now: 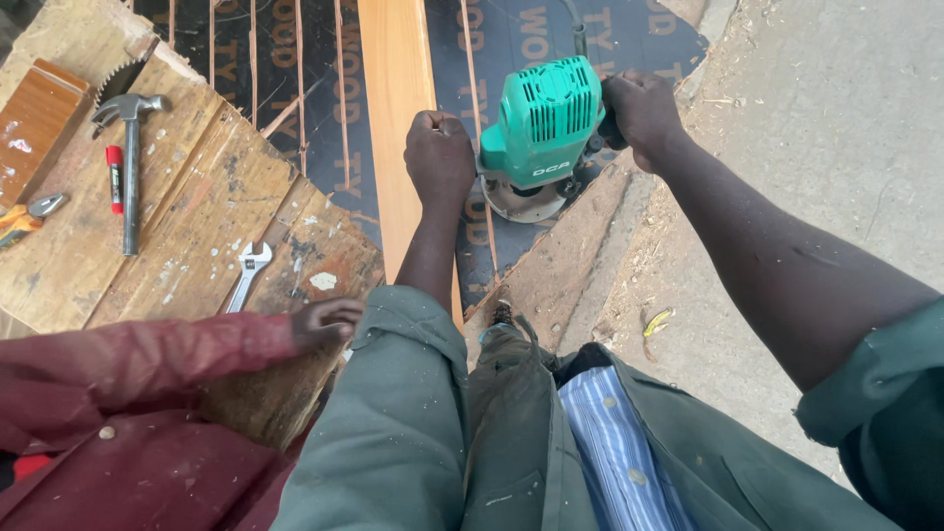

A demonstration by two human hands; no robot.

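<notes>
A green electric router (541, 133) with a round metal base stands on a dark printed board (511, 39), right beside a long orange-brown wooden plank (398, 108). My left hand (439, 157) is closed around the router's left handle, over the plank's edge. My right hand (641, 113) grips the handle on its right side. Both arms come from green sleeves, and a black cord runs up from the top of the tool.
A worn wooden bench (187, 226) on the left carries a hammer (130, 167), a red marker (115, 179), an adjustable wrench (246, 275), pliers (25, 216) and a wood block (34, 118). Another person's hand (324, 323) in a dark red sleeve rests on the bench. Dusty ground (826, 128) lies to the right.
</notes>
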